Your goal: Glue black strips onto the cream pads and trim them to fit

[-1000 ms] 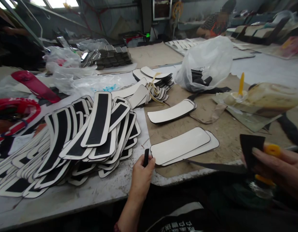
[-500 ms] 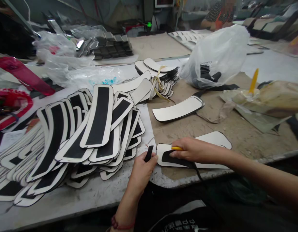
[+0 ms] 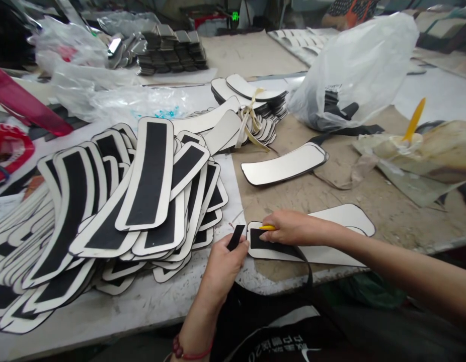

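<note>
Head view, looking down at a cluttered grey worktable (image 3: pixel 150 301) with a brown paper sheet under the working spot.

Left hand (image 3: pixel 221 266) at the near table edge, fingers closed in a pinch on a short black strip end (image 3: pixel 236 237), held upright just left of the work.

Right hand (image 3: pixel 293 229) reaching in from the right, palm down, fingers curled around a small yellow tool (image 3: pixel 267 228) of which only the tip shows, pressing a long black fabric strip (image 3: pixel 278 247) onto the left end of a white, black-edged oblong panel (image 3: pixel 346 218). Strip flat on the panel under the fingers, then trailing off over the table edge toward the lap. Panel lying on the brown paper, near the table's front edge, on top of a second one like it.

To the left, a big fanned heap of white panels with black centres (image 3: pixel 115 201). Beyond the hands, one single curved white panel (image 3: pixel 284 165), a tied bundle of panels (image 3: pixel 251 113), a translucent plastic bag with black pieces (image 3: pixel 354 70), and a glue-smeared tub with a yellow brush handle (image 3: pixel 414 120) at the right.
</note>
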A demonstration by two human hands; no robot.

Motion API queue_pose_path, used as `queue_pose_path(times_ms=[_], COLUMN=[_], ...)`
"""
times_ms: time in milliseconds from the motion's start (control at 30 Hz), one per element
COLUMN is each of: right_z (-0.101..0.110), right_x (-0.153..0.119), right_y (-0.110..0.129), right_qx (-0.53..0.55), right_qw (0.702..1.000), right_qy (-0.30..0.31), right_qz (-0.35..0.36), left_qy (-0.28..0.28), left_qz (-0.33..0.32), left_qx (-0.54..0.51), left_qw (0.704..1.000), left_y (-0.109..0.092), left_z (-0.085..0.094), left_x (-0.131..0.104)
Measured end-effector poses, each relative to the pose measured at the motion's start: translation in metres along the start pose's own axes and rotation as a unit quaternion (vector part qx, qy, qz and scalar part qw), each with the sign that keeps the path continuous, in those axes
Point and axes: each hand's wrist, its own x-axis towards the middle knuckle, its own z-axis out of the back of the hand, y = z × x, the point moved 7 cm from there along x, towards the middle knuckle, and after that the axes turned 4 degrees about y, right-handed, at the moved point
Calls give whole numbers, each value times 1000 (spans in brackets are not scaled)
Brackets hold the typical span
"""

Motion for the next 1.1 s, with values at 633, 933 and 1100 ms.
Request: queue_pose_path(times_ms=[633, 933, 1100], right_z=[2, -2, -8], right_x=[-49, -145, -140], right_y=[-19, -117, -132], right_qx=[-55, 45, -53], right_qw=[998, 978, 938], right_qy=[-21, -136, -190], right_qz=[-33, -152, -284], left_qy=[-53, -67, -105], left_qz=[-62, -58, -43], left_qx=[64, 70, 103], left_qw=[995, 994, 988], left_y=[-3, 3, 3], left_z=[-2, 1, 2], left_x=[8, 10, 6])
